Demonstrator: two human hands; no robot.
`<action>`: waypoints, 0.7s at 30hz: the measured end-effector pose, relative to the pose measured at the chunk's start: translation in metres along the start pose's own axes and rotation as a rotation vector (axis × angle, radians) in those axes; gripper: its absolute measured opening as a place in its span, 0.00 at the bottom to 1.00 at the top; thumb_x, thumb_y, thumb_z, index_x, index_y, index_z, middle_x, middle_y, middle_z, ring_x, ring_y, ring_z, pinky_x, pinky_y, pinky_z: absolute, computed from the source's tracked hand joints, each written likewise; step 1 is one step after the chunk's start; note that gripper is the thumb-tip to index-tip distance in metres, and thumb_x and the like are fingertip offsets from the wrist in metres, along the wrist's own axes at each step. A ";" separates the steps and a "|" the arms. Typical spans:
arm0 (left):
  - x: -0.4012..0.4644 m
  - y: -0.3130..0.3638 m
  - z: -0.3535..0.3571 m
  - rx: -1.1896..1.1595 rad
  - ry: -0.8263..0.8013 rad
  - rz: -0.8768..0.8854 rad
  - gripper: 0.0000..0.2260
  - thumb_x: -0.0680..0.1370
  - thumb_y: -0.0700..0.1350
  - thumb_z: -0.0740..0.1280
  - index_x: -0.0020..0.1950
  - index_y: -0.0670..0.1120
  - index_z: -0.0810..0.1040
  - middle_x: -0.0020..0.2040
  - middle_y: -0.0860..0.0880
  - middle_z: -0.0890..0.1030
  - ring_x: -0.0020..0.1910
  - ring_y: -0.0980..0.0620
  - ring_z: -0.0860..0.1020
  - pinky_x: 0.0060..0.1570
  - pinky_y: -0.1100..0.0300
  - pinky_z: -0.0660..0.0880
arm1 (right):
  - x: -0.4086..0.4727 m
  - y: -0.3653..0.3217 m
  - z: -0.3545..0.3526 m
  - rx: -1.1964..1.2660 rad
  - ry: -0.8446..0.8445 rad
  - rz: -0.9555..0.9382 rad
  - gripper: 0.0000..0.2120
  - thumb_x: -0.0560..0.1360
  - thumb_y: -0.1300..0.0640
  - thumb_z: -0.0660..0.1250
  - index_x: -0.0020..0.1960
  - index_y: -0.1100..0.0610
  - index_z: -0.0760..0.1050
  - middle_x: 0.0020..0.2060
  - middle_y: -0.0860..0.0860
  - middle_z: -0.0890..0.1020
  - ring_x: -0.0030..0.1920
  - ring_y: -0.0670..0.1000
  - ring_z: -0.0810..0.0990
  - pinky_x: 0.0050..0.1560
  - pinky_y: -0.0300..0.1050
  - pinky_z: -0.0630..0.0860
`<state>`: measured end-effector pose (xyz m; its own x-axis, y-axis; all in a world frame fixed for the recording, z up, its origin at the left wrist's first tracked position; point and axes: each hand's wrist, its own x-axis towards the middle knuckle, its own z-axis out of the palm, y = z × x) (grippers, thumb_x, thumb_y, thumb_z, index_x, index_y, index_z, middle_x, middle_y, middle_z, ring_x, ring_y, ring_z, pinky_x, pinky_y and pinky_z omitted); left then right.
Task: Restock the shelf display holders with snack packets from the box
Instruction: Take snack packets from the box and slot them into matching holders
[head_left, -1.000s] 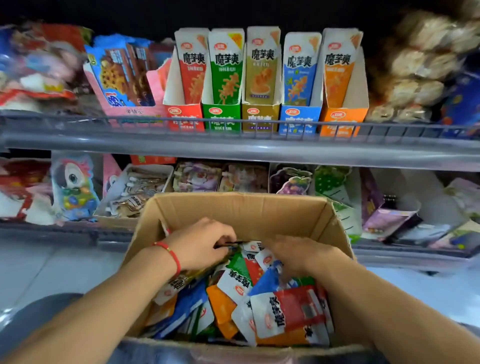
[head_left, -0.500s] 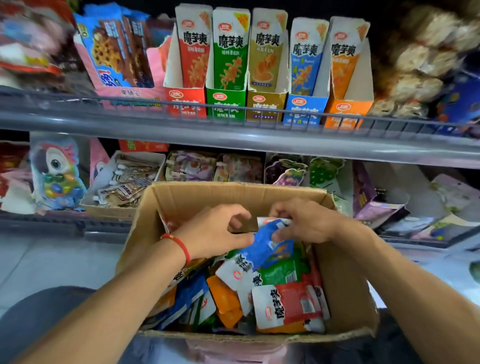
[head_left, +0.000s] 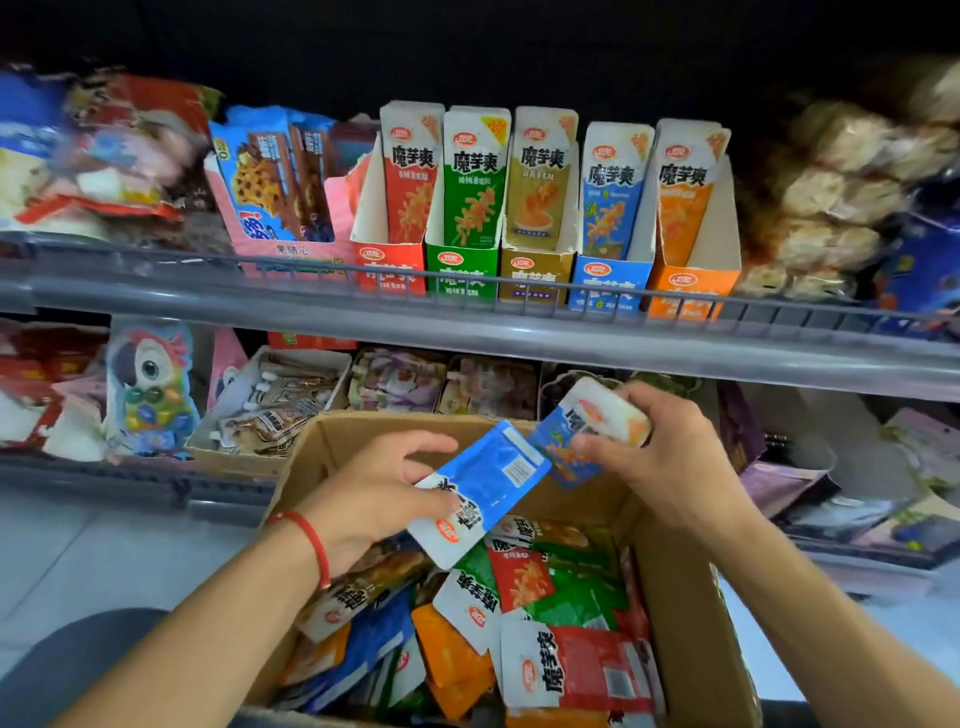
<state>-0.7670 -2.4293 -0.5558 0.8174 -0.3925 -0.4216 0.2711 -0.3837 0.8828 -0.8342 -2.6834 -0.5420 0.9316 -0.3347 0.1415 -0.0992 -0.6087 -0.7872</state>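
Two blue packets (head_left: 480, 491), both hands (head_left: 374, 499)

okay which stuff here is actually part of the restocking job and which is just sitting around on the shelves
Part of the job: cardboard box, blue packets in left hand and right hand, five coloured display holders.

Just there: cookie packs, parrot pouch, wrapped cakes, lower-shelf pouches.

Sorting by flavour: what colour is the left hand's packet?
Blue and white packet, head view.
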 end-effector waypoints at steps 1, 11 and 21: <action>-0.001 0.001 0.004 -0.036 -0.011 -0.009 0.22 0.74 0.31 0.74 0.64 0.48 0.77 0.48 0.41 0.87 0.45 0.45 0.87 0.43 0.53 0.83 | -0.008 -0.005 0.005 -0.052 0.003 -0.049 0.11 0.69 0.54 0.81 0.42 0.51 0.78 0.32 0.44 0.83 0.30 0.40 0.77 0.30 0.35 0.71; -0.010 0.015 0.003 -0.635 -0.199 -0.081 0.19 0.81 0.43 0.57 0.63 0.31 0.77 0.55 0.33 0.84 0.53 0.39 0.85 0.51 0.52 0.84 | -0.034 -0.019 0.040 -0.001 -0.425 -0.208 0.30 0.72 0.26 0.64 0.67 0.42 0.75 0.59 0.37 0.82 0.59 0.34 0.79 0.61 0.38 0.78; -0.007 0.007 0.012 0.381 0.028 0.233 0.07 0.77 0.53 0.73 0.54 0.56 0.81 0.51 0.53 0.81 0.48 0.58 0.80 0.48 0.58 0.79 | -0.018 -0.029 0.021 0.554 -0.386 0.156 0.08 0.84 0.58 0.61 0.55 0.60 0.77 0.47 0.57 0.88 0.49 0.56 0.88 0.45 0.54 0.86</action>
<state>-0.7767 -2.4394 -0.5491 0.8495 -0.4842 -0.2096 -0.1247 -0.5703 0.8119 -0.8404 -2.6444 -0.5341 0.9889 -0.0457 -0.1411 -0.1445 -0.0827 -0.9860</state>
